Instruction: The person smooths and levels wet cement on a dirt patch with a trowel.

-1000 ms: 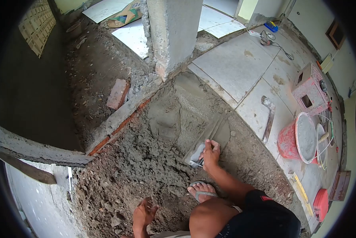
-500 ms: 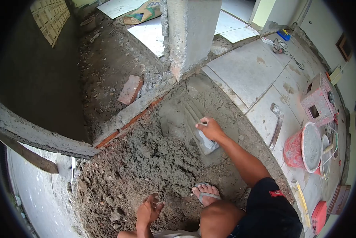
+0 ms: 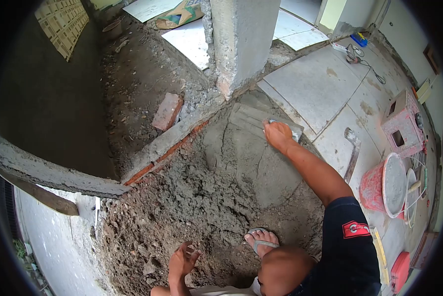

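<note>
My right hand (image 3: 279, 135) is closed round the handle of a long, grey plastering float (image 3: 247, 119). The float lies flat on a patch of smoothed wet mortar (image 3: 268, 180), near the tiles at the foot of the pillar. Rough, lumpy mortar (image 3: 194, 195) is heaped to the left of the smoothed patch. Low in the view, my left hand (image 3: 183, 261) hovers over the coarse sandy ground with its fingers loosely bent and apart, holding nothing. My sandalled foot (image 3: 262, 240) rests at the edge of the mortar.
A concrete pillar (image 3: 248, 44) rises beyond the float. A low concrete ledge (image 3: 152, 157) runs left from it, with a brick (image 3: 166, 111) behind. On the right, large tiles (image 3: 315, 96) carry a metal bar (image 3: 352, 154), a red bucket (image 3: 374, 187) and a pinkish box (image 3: 401, 126).
My right hand has moved the float up and to the right and turned it more crosswise. Smoothed mortar shows where it was. My left hand stays nearly in place.
</note>
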`<state>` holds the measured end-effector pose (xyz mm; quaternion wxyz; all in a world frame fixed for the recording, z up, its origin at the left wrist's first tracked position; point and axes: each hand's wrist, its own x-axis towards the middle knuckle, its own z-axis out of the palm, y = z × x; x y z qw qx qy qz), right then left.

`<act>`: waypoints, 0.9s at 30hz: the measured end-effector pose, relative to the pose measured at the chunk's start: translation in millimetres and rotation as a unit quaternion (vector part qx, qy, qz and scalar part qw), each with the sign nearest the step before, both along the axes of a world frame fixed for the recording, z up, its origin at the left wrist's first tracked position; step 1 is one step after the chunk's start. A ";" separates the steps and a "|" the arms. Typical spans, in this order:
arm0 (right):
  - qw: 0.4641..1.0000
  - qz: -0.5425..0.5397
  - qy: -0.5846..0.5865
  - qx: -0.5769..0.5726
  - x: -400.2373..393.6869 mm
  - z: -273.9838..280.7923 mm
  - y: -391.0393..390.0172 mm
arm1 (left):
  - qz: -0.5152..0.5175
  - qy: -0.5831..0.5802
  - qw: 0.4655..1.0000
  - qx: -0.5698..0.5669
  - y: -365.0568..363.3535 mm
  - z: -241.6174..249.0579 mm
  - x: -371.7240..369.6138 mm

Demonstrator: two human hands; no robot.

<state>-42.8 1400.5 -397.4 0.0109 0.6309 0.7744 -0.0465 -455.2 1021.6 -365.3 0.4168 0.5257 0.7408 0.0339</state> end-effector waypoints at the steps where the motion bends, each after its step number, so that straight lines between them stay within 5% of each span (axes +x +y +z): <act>1: 0.999 -0.046 0.011 0.011 0.7 3.0 10.5 | 0.000 0.001 1.000 0.001 -1.2 -1.0 -3.9; 11: 0.975 -0.184 0.111 0.047 7.9 23.9 55.8 | -0.021 0.009 1.000 -0.009 -13.5 -9.7 -3.8; 16: 0.967 -0.138 0.129 -0.171 6.6 31.5 45.5 | -0.046 -0.006 0.999 0.015 -10.5 -22.2 7.5; 19: 0.972 -0.077 0.196 -0.104 16.9 22.0 5.6 | -0.061 0.004 0.998 -0.004 -12.5 -27.2 11.6; 27: 0.953 -0.181 0.238 -0.053 53.8 14.8 32.0 | -0.046 0.004 0.999 0.005 -5.7 -26.8 12.9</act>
